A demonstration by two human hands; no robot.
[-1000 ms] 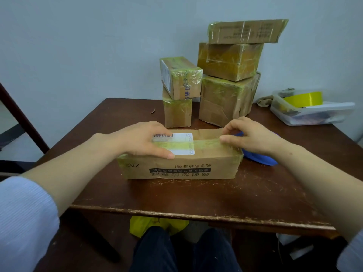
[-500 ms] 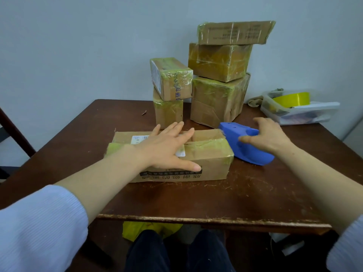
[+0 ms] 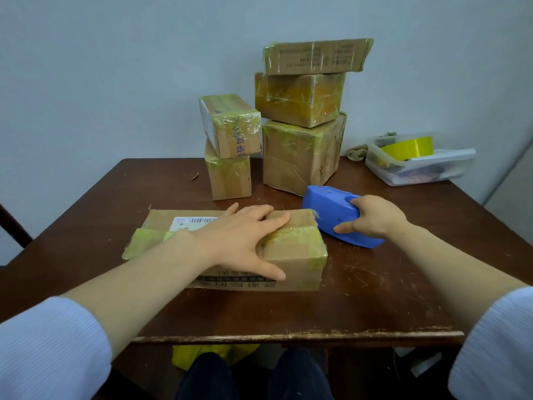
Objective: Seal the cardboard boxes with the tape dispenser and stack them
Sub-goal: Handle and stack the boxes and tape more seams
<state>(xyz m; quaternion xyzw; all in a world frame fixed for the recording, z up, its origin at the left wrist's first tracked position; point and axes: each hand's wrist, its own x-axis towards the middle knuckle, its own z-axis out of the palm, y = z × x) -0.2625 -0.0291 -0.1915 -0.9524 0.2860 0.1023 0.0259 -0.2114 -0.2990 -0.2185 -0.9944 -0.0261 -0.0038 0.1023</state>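
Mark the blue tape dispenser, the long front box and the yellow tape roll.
blue tape dispenser (image 3: 326, 207): head view, bare top of its shell.
long front box (image 3: 297, 248): head view, right end of its top.
yellow tape roll (image 3: 409, 147): head view, its outer band.

Plain pale grey-blue wall behind; dark brown wooden tabletop, surface scratched, front edge chipped; even, soft lighting.
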